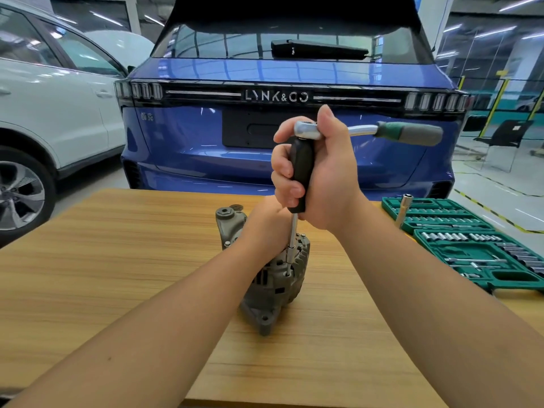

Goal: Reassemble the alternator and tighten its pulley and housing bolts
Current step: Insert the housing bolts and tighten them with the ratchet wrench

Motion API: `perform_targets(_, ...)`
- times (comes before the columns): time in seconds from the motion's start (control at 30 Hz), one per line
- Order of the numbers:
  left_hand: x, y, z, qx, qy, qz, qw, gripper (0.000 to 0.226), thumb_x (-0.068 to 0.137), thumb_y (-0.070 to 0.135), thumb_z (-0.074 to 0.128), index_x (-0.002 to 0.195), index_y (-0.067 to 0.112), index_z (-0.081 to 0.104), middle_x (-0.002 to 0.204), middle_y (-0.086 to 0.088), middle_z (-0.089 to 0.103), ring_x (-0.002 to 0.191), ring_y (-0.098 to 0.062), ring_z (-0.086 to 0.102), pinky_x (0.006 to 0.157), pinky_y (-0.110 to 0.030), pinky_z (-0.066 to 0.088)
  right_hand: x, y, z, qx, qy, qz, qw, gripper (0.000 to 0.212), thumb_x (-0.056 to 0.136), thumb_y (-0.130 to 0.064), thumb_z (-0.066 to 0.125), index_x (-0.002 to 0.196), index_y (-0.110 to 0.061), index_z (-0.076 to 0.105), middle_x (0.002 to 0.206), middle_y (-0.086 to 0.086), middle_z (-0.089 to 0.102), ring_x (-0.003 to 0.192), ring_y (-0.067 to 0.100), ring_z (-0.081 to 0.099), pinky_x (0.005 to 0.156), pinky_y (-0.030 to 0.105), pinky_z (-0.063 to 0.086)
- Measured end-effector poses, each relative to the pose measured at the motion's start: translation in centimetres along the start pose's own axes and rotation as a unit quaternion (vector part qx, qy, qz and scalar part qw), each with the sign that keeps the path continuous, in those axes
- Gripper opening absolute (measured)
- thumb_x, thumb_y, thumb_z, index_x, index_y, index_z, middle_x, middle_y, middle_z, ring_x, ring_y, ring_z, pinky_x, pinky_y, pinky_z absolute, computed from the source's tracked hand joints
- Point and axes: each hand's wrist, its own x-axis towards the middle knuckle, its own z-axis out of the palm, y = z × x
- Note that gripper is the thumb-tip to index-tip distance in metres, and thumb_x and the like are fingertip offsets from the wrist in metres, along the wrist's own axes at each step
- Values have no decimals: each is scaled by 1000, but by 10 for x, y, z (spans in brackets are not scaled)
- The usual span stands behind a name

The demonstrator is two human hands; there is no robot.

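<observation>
Standing on the wooden table (pixel 117 260), the alternator (pixel 273 278) is near the middle of the table, with its grey housing upright and one mounting ear toward the camera. The left hand (pixel 265 228) rests on the top of the alternator and grasps it, fingers curled over the housing; how exactly the fingertips lie I cannot tell, because the back of the hand hides them. The right hand (pixel 318 175) is clenched around the black handle (pixel 300 178) of a driver whose thin metal shaft (pixel 293 242) goes straight down to a bolt place on the housing. On the top of this handle sits the head of a ratchet wrench (pixel 365 131); its green and grey grip points to the right, free in the air.

At the right edge of the table lies an open green socket set case (pixel 471 248) with many sockets in rows, and one long socket (pixel 403 210) stands tilted at its far left corner. Behind the table a blue car (pixel 206 136) shows its rear, and a white car (pixel 59 113) is parked at the left.
</observation>
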Motion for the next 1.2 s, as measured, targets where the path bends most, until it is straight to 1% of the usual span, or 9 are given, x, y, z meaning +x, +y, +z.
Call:
perform_targets(0.13, -18, -6, -23, 58, -155, -6, 986, 32, 99, 17, 63, 67, 20, 59, 38, 13, 57, 56, -5, 64, 64, -28, 43, 5, -1, -3, 9, -20, 35, 999, 53, 98, -57, 26, 88, -12, 53, 60, 4, 41, 38, 12, 33, 45, 19, 28)
perform_targets(0.2, -22, -16, -24, 73, -181, 20, 981, 29, 103, 30, 57, 77, 28, 69, 67, 13, 73, 81, 0, 67, 85, -30, 48, 7, -2, -4, 10, -31, 52, 998, 54, 98, -58, 25, 86, -13, 52, 60, 3, 41, 38, 12, 32, 45, 19, 28)
perform_targets(0.27, -37, -15, -23, 112, -153, 71, 979, 41, 99, 60, 40, 85, 40, 73, 92, 19, 74, 94, 8, 62, 85, -31, 47, 9, -2, -5, 9, -40, 65, 997, 55, 98, -58, 23, 84, -12, 50, 58, 3, 41, 38, 13, 32, 45, 20, 29)
perform_targets(0.33, -44, -24, -28, 122, -137, 100, 978, 51, 95, 74, 30, 89, 46, 72, 99, 9, 75, 96, -4, 64, 86, -32, 50, 9, -3, -4, 6, -48, 83, 995, 55, 97, -58, 25, 82, -11, 49, 57, 3, 42, 37, 13, 32, 46, 20, 30)
perform_targets(0.47, -39, -19, -28, 177, -124, 101, 971, 52, 102, 68, 33, 85, 38, 72, 93, -7, 74, 79, -10, 63, 63, -21, 48, 12, -8, 0, 19, -50, 119, 991, 52, 88, -57, 31, 73, -9, 48, 53, 4, 39, 38, 15, 31, 49, 26, 29)
perform_targets(0.6, -41, -24, -27, 175, -110, 103, 973, 50, 103, 64, 37, 79, 35, 71, 63, 12, 64, 62, 1, 59, 49, -10, 39, 12, -15, -3, 32, -39, 143, 988, 49, 86, -50, 36, 68, -7, 51, 56, 8, 44, 50, 22, 39, 59, 34, 31)
perform_targets(0.8, -37, -28, -27, 139, -100, 99, 980, 34, 97, 64, 46, 87, 41, 68, 94, -2, 73, 87, -7, 59, 69, -27, 50, 7, -12, 0, 55, 77, 115, 989, 34, 98, -43, 40, 78, -17, 49, 69, 3, 55, 54, 19, 48, 59, 29, 41)
perform_targets(1.0, -36, -30, -23, 136, -102, 98, 981, 26, 92, 69, 43, 91, 53, 64, 86, 13, 69, 83, -4, 60, 67, -30, 50, -1, -8, 0, 93, 112, 52, 988, 29, 100, -40, 40, 88, -16, 51, 75, 2, 61, 59, 17, 54, 61, 28, 43)
perform_targets(1.2, -37, -29, -25, 140, -99, 90, 981, 38, 98, 62, 47, 83, 37, 71, 84, 5, 73, 81, -15, 63, 76, -42, 56, -1, -10, 5, 69, 116, 54, 989, 31, 99, -37, 37, 89, -13, 55, 73, 2, 62, 58, 17, 53, 61, 29, 41)
